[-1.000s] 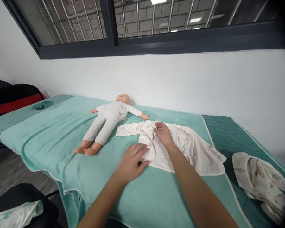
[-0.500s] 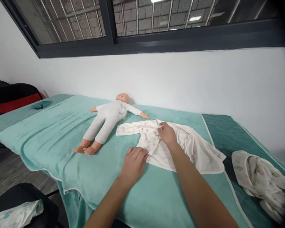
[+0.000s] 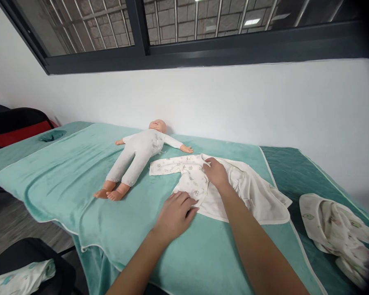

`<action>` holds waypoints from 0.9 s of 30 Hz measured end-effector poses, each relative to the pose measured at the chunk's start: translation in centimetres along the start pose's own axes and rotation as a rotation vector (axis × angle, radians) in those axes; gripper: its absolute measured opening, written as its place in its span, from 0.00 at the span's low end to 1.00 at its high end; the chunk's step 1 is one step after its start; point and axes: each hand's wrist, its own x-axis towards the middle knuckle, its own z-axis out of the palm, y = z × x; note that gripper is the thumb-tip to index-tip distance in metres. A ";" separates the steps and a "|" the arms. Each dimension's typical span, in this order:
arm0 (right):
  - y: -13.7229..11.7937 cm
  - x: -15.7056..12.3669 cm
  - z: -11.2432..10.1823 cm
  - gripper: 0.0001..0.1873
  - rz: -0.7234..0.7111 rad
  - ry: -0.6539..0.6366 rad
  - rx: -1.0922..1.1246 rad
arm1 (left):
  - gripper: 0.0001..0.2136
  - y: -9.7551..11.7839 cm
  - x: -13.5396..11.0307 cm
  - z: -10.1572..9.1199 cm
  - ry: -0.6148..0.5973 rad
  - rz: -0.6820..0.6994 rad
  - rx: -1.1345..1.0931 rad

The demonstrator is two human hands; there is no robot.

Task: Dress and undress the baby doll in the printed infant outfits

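Note:
A white baby shirt with a small print lies spread on the green cover, one sleeve stretched to the left. At its neckline my right hand is closed, thumb and fingers pinching the front edge. My left hand rests over the lower left hem, its fingers flat on the cloth and the thumb held apart. Left of the shirt, a baby doll in a white suit lies on its back, arms spread and feet toward me. My left fingertips partly hide the hem.
A crumpled printed baby garment lies on the darker green cover at right. On a black chair at the lower left is a folded printed cloth. The wall and a dark window frame stand behind the bed.
My left hand has loosened from the shirt's hem, its thumb now apart from the fingers, and the front corner lies flatter to the left. The right hand stays at the neckline.

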 end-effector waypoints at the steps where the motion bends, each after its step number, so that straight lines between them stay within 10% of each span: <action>1: -0.2 0.1 -0.1 0.17 -0.005 -0.009 0.036 | 0.07 -0.2 -0.1 0.1 0.032 -0.045 -0.041; 6: -1.8 -0.1 1.3 0.28 -0.196 -0.195 0.390 | 0.04 -2.0 -0.7 0.1 0.632 -0.582 -0.295; 9: -1.9 -0.7 2.9 0.29 -0.372 -0.281 0.411 | 0.10 -2.5 -0.7 -0.2 0.888 -0.630 -0.216; 19: -2.1 -2.7 3.5 0.31 -0.589 -0.267 -0.348 | 0.07 -1.3 0.1 0.5 0.340 -0.398 0.166; 27: -2.2 -2.3 3.4 0.24 -0.507 -0.129 -0.361 | 0.09 -1.5 -0.2 0.9 0.306 -0.454 0.268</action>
